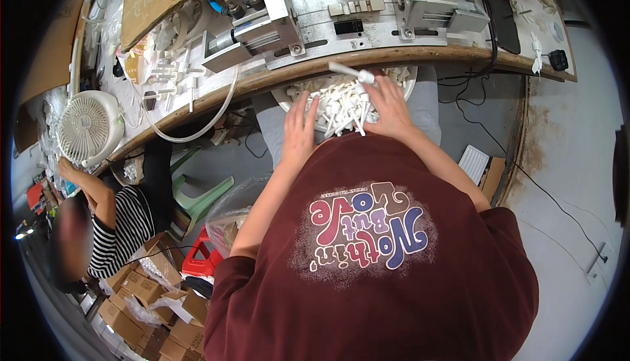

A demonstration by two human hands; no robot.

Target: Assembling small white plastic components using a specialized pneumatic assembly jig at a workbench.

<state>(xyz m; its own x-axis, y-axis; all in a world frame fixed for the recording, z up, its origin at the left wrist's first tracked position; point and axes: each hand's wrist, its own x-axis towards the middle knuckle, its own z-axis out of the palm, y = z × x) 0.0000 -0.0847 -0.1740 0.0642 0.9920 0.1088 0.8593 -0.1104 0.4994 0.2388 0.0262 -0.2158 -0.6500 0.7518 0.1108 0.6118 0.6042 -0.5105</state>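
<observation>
A round white basin (411, 84) rests on my lap at the table's edge, heaped with small white plastic parts (344, 102), many with a stick-like stem. My left hand (300, 131) is at the basin's left side, fingers spread beside the heap, with nothing visible in it. At the right side my right hand (392, 108) reaches over the heap, its thumb low among the parts. A white plastic part (365, 77) with a thick end and a long stem is at its fingertips; the stem points left and is blurred. The exact grip is partly hidden.
A metal fixture with clamps (357, 16) is on the table (256, 80) ahead. White parts (172, 75) and a clear hose (223, 108) lie left, near a white fan (90, 128). A black phone-like slab (500, 16) lies right. Another person (121, 230) sits left, near cardboard boxes (141, 289).
</observation>
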